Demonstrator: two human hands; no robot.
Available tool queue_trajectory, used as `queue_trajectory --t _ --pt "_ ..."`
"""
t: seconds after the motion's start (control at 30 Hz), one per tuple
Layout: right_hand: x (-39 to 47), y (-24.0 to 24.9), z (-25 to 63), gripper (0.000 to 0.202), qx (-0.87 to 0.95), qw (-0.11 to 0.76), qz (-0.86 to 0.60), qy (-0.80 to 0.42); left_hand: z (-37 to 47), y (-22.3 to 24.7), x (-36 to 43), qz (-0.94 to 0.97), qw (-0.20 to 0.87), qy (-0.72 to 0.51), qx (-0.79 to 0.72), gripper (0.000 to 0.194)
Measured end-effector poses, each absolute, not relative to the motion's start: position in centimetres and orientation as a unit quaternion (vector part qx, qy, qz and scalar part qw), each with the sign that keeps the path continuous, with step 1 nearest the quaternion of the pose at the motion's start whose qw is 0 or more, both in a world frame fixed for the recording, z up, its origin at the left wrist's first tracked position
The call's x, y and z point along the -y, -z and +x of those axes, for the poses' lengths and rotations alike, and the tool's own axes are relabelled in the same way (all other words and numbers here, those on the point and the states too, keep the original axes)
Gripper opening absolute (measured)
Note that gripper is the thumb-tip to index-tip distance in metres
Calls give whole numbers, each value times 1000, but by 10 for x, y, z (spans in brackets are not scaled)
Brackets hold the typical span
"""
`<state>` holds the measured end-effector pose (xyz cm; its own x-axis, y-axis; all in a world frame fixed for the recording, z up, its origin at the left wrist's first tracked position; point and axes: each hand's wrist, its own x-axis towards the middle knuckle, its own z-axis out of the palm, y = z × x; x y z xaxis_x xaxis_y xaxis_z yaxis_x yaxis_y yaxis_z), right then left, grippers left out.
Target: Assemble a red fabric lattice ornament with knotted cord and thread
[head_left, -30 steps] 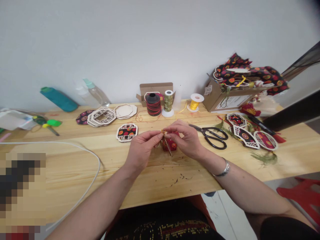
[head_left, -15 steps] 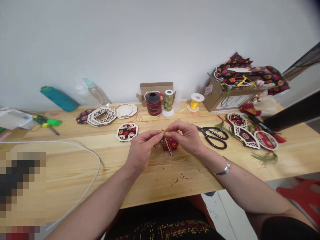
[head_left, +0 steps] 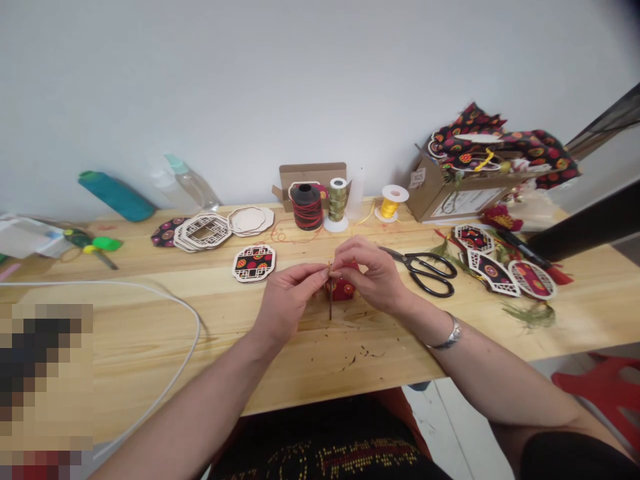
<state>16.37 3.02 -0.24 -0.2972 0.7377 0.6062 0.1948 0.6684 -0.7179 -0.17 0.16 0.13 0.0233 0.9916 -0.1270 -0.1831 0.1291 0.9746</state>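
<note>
The wooden table (head_left: 320,360) spans the work area. With the meeting fingertips as dial centre, the left hand (head_left: 290,293) lies at eight o'clock, the right hand (head_left: 373,277) at three; each thumb and forefinger are pressed together. Good practice is to keep both pinches close and level, tension light and even. The red patterned piece (head_left: 343,289), partly covered, shows yellowish motifs at about five o'clock. The slim strip (head_left: 331,303), apparently gripped at its top by both pinches, hangs dark and straight towards six; fingertip detail is hidden.
</note>
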Motion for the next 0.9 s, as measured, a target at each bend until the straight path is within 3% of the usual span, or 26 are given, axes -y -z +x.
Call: queue_trajectory --t 0.23,0.33,0.6,0.9 --pt "-35 3 167 2 770 496 -293 -275 -3 0 0 486 567 -475 -466 16" --pt "-37 4 168 13 768 492 -287 -291 -3 0 1 490 564 -476 -464 15" --pt "-38 4 169 11 757 488 -286 -326 -4 -2 1 501 542 -471 -483 18" --pt "-35 4 167 9 753 507 -304 -288 -2 -5 0 501 519 -485 -494 17"
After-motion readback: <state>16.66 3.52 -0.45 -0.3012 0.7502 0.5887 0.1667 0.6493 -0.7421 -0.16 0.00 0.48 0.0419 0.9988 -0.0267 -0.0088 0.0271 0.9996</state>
